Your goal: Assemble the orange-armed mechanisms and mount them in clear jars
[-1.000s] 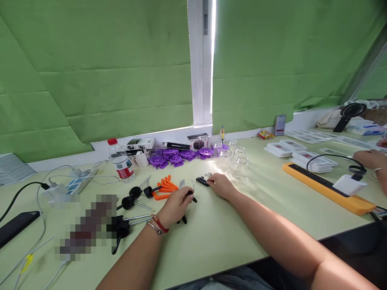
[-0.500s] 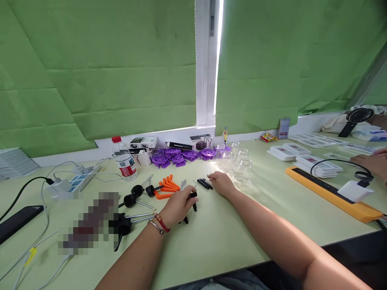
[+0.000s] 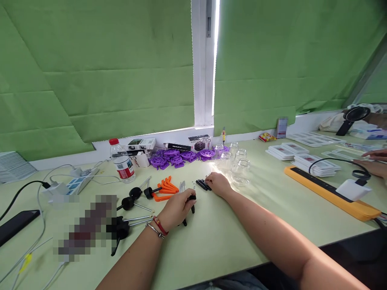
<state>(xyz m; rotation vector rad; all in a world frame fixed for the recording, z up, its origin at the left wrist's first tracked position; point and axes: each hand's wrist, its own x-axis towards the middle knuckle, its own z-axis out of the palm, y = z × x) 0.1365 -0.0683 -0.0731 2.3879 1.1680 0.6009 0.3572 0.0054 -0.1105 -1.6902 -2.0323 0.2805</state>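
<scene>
My left hand (image 3: pixel 179 207) is closed around a small black cylindrical part (image 3: pixel 192 197), its lower end pointing down at the table. Slim black pieces (image 3: pixel 184 222) stick out beneath that hand, and thin silver rods (image 3: pixel 182 186) lie just beyond it. My right hand (image 3: pixel 220 184) rests on the table with its fingers bent together at a row of short black rods (image 3: pixel 203 185). Whatever its fingertips pinch is hidden. Tiny clear or metallic bits (image 3: pixel 194 185) lie between the two hands. Left of them are orange angled pieces (image 3: pixel 166 189) and black round-headed parts with silver rods (image 3: pixel 127 203).
Clear glass jars (image 3: pixel 241 172) stand beyond my right hand. Purple parts (image 3: pixel 177 160) and small boxes line the wall, near a red-capped bottle (image 3: pixel 122 162). An orange power strip (image 3: pixel 326 194) and white stacks (image 3: pixel 317 166) lie right, near another person's hands (image 3: pixel 373 163).
My right hand's fingertips have come down to the black rods, which they stood just beside earlier. My left hand keeps its hold. The view has shifted slightly.
</scene>
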